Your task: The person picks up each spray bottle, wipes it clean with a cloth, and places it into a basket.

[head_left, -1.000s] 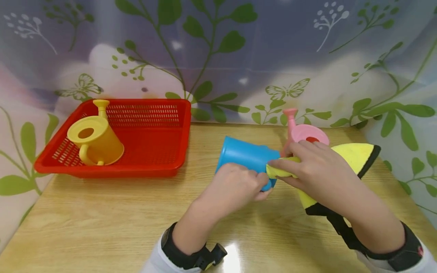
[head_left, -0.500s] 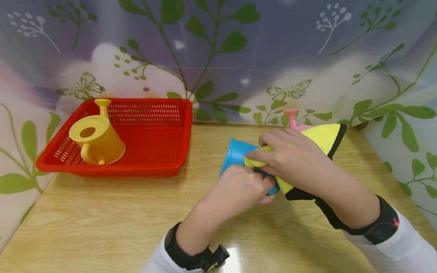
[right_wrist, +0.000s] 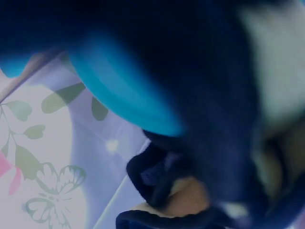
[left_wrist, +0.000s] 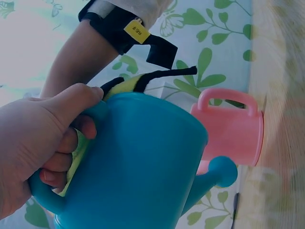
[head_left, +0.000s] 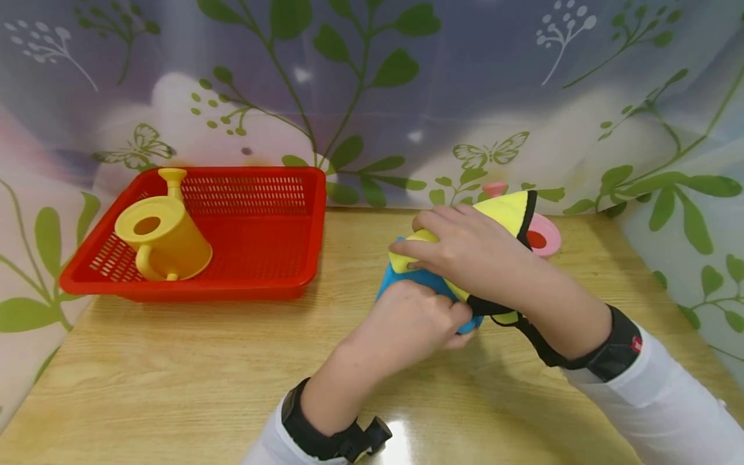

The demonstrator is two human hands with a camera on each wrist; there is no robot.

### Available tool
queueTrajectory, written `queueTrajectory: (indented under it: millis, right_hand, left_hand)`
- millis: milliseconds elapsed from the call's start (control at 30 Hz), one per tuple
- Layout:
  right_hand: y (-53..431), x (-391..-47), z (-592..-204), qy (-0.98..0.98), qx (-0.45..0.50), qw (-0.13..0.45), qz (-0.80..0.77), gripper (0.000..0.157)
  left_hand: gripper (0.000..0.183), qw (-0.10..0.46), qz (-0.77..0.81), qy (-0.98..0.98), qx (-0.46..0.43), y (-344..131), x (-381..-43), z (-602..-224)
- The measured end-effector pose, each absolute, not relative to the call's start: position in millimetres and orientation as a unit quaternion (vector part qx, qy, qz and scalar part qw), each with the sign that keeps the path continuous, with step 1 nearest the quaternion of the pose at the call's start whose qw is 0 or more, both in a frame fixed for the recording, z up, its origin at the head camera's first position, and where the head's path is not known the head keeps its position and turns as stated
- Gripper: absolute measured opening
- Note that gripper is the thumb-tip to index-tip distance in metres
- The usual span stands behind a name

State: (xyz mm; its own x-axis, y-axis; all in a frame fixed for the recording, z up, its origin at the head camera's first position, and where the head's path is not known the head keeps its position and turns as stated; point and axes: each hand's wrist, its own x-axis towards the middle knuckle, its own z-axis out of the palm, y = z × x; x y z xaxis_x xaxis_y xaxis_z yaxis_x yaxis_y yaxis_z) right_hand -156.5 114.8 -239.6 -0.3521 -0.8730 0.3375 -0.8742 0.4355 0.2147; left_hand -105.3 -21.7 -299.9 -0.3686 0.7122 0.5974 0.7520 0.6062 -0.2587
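A blue toy watering can (left_wrist: 138,157) is tilted on its side above the table. My left hand (head_left: 415,320) grips its handle, with fingers curled through the loop in the left wrist view. My right hand (head_left: 465,248) holds a yellow cloth with black edging (head_left: 506,213) against the can's upper side, fingers bent over the cloth. The cloth and both hands cover much of the can in the head view. In the right wrist view, dark cloth edging fills much of the picture beside the blue rim.
A pink watering can (head_left: 543,234) stands behind the right hand, partly hidden by the cloth. At the left a red basket (head_left: 279,284) holds a yellow watering can (head_left: 174,239). A patterned curtain (head_left: 372,97) closes off the back of the wooden table (head_left: 203,374).
My right hand has moved left with the yellow cloth, along the blue watering can toward its far end. My left hand stays nearly in place on the handle.
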Motion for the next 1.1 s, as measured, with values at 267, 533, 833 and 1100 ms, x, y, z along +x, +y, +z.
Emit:
queueTrajectory:
  millis: [267, 533, 833, 1100]
  right_hand:
    - [122, -156, -238, -0.820, 0.542, 0.185, 0.001, 0.030]
    - [137, -151, -238, -0.813, 0.549, 0.191, 0.014, 0.032]
    - [160, -142, -239, -0.815, 0.543, 0.202, 0.027, 0.042]
    - [179, -135, -238, -0.814, 0.544, 0.203, 0.034, 0.055]
  left_hand:
    - [0.033, 0.339, -0.045, -0.821, -0.458, -22, -105, -300]
    - [0.037, 0.340, -0.038, -0.820, -0.459, -24, -106, -298]
    - [0.034, 0.343, -0.057, -0.814, -0.465, -25, -108, -299]
    - [0.031, 0.338, -0.072, -0.807, -0.478, -27, -112, -299]
